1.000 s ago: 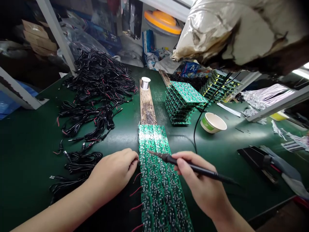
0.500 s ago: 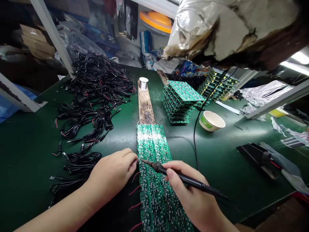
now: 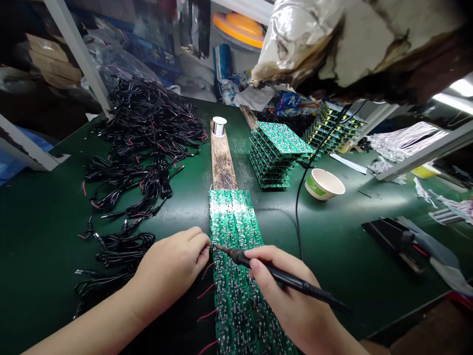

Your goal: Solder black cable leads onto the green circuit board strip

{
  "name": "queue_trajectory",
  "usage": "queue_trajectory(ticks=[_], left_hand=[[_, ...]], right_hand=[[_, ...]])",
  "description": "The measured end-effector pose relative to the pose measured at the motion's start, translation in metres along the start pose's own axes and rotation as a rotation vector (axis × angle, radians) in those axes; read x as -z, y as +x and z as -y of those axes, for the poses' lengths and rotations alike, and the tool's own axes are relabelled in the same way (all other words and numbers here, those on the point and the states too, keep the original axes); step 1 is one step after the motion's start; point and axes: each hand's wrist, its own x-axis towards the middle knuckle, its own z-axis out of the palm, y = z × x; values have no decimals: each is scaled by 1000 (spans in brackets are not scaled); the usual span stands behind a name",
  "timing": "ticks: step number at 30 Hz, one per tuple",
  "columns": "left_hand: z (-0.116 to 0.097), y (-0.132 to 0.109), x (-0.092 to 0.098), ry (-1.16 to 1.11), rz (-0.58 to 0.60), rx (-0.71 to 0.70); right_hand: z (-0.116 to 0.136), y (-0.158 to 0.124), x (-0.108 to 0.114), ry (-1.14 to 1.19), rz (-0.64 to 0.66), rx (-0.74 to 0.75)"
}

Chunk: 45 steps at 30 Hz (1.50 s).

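Glossy black coiled cables (image 3: 144, 143) heap on a green desk (image 3: 48, 246); the left hand (image 3: 170, 273), fingers pinched together, rests at the edge of a studded green circuit-board strip (image 3: 236, 296), while the right hand (image 3: 288, 291) grips a slim black soldering iron (image 3: 281, 276), tip at that edge.

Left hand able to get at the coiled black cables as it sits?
Likely yes: the left hand lies close beside the coiled black cables on the green bench mat, and nothing stands between them to block it.
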Motion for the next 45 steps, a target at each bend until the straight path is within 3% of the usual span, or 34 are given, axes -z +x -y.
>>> queue_trajectory(ticks=[9, 16, 34, 45], left_hand=[[0, -1, -2, 25, -23, -18], [0, -3, 0, 38, -16, -26], [-1, -2, 1, 55, -3, -30], [-1, -2, -1, 60, 40, -26]], right_hand=[[3, -2, -3, -41, -86, 113], [4, -3, -3, -86, -76, 144], [8, -4, -2, -63, -61, 123], [-5, 20, 20, -65, -208, 52]])
